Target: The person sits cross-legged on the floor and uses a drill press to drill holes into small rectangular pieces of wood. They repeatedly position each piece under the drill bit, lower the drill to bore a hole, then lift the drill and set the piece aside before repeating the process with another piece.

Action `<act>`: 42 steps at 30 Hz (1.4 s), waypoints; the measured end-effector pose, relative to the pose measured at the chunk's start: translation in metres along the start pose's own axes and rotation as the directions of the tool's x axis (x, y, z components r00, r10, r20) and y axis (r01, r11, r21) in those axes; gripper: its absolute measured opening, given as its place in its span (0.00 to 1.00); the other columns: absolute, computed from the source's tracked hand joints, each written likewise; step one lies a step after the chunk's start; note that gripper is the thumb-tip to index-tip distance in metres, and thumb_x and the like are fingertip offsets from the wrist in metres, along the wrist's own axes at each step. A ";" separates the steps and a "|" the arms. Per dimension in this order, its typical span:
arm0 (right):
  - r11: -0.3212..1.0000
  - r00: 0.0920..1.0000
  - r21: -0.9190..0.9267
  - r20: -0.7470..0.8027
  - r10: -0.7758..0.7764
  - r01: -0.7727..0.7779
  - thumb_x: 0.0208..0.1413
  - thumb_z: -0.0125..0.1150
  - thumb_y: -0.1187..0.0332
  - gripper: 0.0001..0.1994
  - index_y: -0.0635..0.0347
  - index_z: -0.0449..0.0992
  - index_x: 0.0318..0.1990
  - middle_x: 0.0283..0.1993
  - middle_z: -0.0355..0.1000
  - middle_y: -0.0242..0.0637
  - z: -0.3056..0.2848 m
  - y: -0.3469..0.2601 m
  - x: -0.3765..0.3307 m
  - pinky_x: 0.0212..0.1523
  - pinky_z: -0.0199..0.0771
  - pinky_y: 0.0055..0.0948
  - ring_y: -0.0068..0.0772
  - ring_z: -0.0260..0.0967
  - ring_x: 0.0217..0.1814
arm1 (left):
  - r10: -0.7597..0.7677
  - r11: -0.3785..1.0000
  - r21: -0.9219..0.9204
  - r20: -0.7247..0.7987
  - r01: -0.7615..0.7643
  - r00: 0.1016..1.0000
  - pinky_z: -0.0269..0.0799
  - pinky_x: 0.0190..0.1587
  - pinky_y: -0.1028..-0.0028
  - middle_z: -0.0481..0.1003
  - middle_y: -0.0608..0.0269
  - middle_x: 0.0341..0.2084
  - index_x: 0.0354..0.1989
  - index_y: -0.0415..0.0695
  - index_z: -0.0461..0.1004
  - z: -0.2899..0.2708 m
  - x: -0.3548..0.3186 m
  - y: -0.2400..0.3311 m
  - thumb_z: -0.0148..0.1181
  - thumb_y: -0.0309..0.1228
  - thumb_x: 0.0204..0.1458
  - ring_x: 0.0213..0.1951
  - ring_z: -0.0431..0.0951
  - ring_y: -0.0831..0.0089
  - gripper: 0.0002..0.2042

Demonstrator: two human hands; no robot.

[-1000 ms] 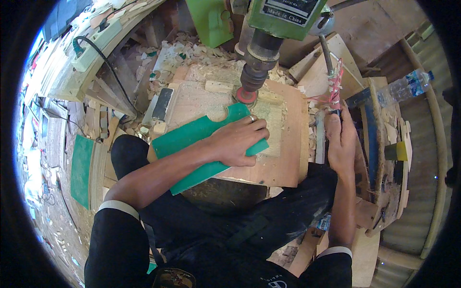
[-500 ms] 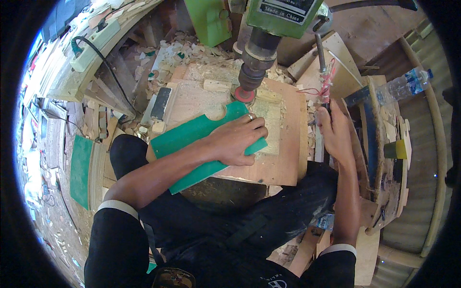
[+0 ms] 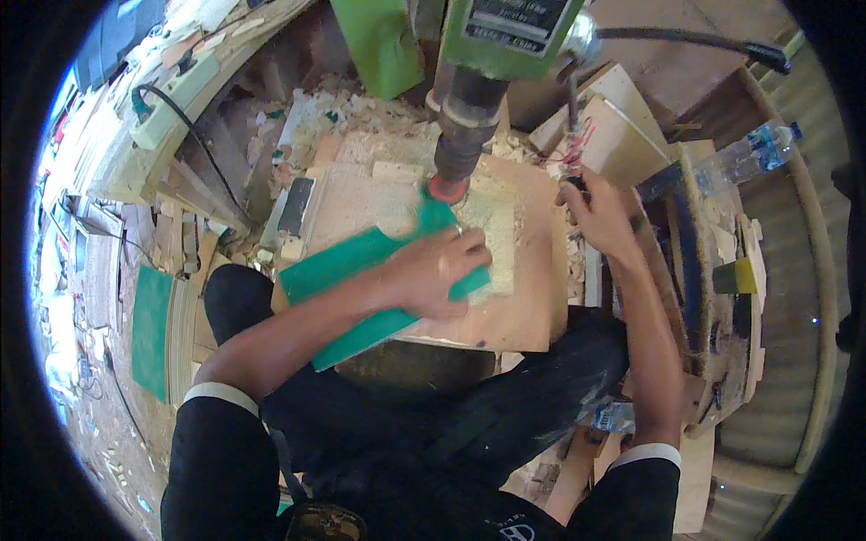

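My left hand (image 3: 439, 272) presses flat on a green shaped panel (image 3: 356, 270) that lies on a wooden work board (image 3: 519, 298) under a green drill press (image 3: 505, 36). The press's round cutter (image 3: 446, 187) touches the panel's far end. My right hand (image 3: 595, 212) is closed around the feed lever handle (image 3: 574, 135) at the right of the machine. Part of the panel is hidden under my left hand and forearm.
Wood offcuts and shavings (image 3: 361, 117) lie behind the board. A second green panel (image 3: 151, 329) sits on the floor at left. A power strip and cable (image 3: 171, 90) are at upper left, a plastic bottle (image 3: 749, 153) at right. My dark-trousered legs are below the board.
My right hand has moved up and left with the lever, and the cutter has come down onto the panel's far end. My left hand stays on the panel.
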State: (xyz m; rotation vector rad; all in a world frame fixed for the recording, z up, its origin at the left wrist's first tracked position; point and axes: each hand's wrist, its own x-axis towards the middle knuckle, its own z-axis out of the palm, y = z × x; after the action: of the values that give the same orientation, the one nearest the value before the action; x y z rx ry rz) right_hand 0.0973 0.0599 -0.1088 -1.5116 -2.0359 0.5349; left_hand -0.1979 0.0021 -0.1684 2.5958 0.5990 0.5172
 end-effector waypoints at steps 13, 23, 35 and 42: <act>0.985 0.988 -0.096 0.042 0.150 -0.145 0.64 0.59 0.63 0.16 0.73 0.77 0.47 0.32 0.79 0.54 -0.031 -0.053 -0.031 0.42 0.77 0.44 0.47 0.81 0.35 | -0.020 0.999 0.051 0.042 0.018 0.999 0.71 0.58 0.55 0.68 0.50 0.50 0.53 0.39 0.71 -0.002 0.000 0.012 0.70 0.40 0.38 0.54 0.70 0.50 0.31; 0.995 0.844 0.096 -0.533 0.065 -0.016 0.67 0.55 0.67 0.13 0.68 0.82 0.46 0.32 0.76 0.32 -0.115 -0.171 -0.054 0.31 0.65 0.27 0.18 0.65 0.30 | -0.024 0.994 0.106 0.043 0.019 0.999 0.66 0.65 0.54 0.68 0.47 0.52 0.52 0.35 0.70 0.004 0.001 0.016 0.67 0.37 0.40 0.60 0.66 0.46 0.29; 0.998 0.783 -0.055 -0.620 -0.052 0.023 0.69 0.51 0.58 0.22 0.66 0.77 0.27 0.18 0.64 0.30 -0.195 -0.189 0.102 0.18 0.56 0.32 0.25 0.60 0.17 | -0.024 0.977 0.212 0.062 0.010 0.998 0.59 0.69 0.54 0.69 0.46 0.53 0.53 0.34 0.70 -0.005 -0.002 0.025 0.68 0.40 0.39 0.59 0.68 0.46 0.32; 0.999 0.809 -0.037 -0.587 -0.035 0.017 0.67 0.55 0.59 0.19 0.64 0.78 0.28 0.16 0.60 0.29 -0.210 -0.164 0.156 0.14 0.52 0.33 0.26 0.56 0.14 | 0.028 0.946 0.316 0.119 -0.065 0.992 0.61 0.66 0.56 0.71 0.48 0.50 0.53 0.38 0.72 -0.008 -0.013 0.048 0.71 0.42 0.39 0.57 0.70 0.51 0.32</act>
State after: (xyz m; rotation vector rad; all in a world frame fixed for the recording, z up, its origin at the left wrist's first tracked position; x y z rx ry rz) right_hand 0.0740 0.1601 0.1819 -1.4327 -1.5713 0.0012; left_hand -0.1966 -0.0402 -0.1417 2.9283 0.6293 0.3031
